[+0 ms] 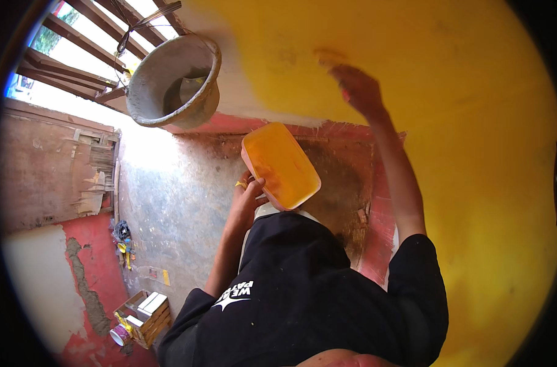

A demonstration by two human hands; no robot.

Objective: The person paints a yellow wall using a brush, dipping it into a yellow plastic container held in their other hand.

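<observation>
My left hand (250, 197) grips the near left edge of a rectangular plastic tub (282, 165), which holds yellow-orange liquid that looks like paint. My right hand (358, 89) is raised beyond the tub, against the yellow painted wall (471, 151). Its fingers are curled around a small tool whose blurred tip meets the wall; the kind of tool cannot be told. Yellow paint ends in an uneven edge against a pale, bare part of the wall (232, 87) to the left of this hand.
A grey bucket (173, 82) hangs by wire from wooden bars (85, 43) at upper left. Red paint runs along the wall's base above a worn concrete floor (168, 206). A wooden crate (156, 323) with boxes and a cup (120, 335) stand at lower left, below a plywood panel (44, 169).
</observation>
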